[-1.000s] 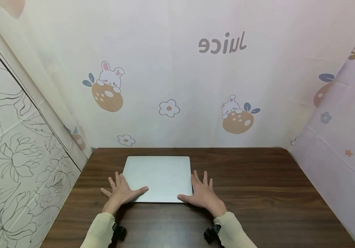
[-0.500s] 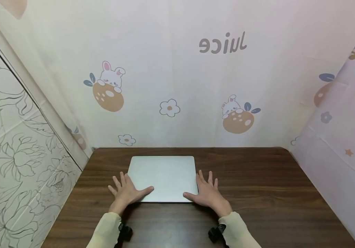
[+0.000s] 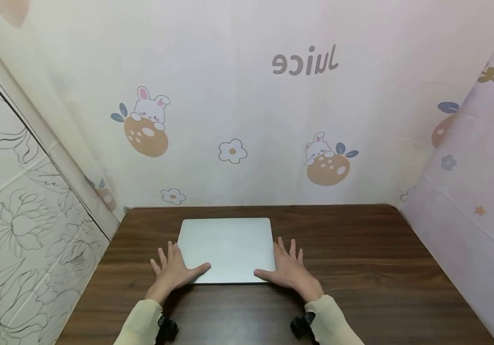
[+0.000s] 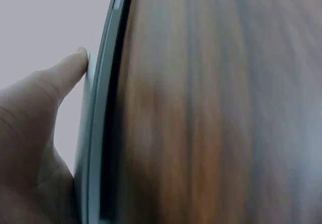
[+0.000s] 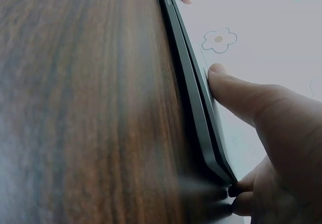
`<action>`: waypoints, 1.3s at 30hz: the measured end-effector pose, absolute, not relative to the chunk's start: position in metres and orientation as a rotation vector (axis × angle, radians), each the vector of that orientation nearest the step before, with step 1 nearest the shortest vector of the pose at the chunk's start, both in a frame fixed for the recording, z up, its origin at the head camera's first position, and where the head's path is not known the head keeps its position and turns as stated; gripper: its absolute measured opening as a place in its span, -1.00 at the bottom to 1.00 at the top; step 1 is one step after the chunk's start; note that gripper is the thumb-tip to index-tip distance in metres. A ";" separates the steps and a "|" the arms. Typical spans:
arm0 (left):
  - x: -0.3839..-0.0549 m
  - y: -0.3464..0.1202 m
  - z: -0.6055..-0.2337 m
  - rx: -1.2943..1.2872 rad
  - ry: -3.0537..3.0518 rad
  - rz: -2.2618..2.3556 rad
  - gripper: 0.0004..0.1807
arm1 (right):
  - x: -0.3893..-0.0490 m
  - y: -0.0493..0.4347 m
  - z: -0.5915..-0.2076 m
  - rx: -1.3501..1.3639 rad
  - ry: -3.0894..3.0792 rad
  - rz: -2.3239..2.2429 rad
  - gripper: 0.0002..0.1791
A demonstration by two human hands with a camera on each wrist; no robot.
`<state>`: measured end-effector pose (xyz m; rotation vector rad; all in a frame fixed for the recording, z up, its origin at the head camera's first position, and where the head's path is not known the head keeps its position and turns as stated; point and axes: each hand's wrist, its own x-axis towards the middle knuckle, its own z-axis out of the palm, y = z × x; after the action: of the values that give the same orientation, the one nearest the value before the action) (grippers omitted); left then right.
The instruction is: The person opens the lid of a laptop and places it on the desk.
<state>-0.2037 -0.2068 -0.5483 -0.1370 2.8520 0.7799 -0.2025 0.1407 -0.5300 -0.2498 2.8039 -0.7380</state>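
A closed silver laptop (image 3: 229, 249) lies flat on the wooden table, left of its middle. At its left front corner, my left hand (image 3: 173, 273) spreads its fingers beside the edge, with the thumb on the lid. My right hand (image 3: 290, 270) mirrors this at the right front corner, its thumb also on the lid. Seen from the left wrist, the thumb (image 4: 68, 73) rests near the front edge of the laptop (image 4: 95, 133). From the right wrist, fingertips (image 5: 241, 201) touch or nearly touch the laptop's corner. Neither hand visibly curls round it.
Dark wood table (image 3: 359, 268) stretches to the right of the laptop and in front of it. A printed curtain (image 3: 238, 105) hangs along the table's back edge, with other patterned sheets at left and right. Each wrist wears a small black camera (image 3: 300, 326).
The laptop and both hands have slid a little to the right across the table, mostly in the earlier half second. The view has shifted slightly. Both thumbs still lie on the lid.
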 end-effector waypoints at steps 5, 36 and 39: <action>-0.200 -0.230 -0.550 -0.034 2.862 0.708 0.42 | -0.202 0.138 -0.531 -0.233 2.806 -0.754 0.34; -0.195 -0.221 -0.549 -0.084 2.823 0.718 0.47 | -0.201 0.153 -0.538 -0.253 2.831 -0.797 0.33; -0.195 -0.220 -0.549 -0.091 2.830 0.709 0.48 | -0.201 0.154 -0.538 -0.253 2.828 -0.790 0.34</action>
<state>-0.1953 -0.2198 -0.5492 -0.0907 2.8297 0.7092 -0.2011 0.1539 -0.5381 -0.2527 2.8285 -0.7901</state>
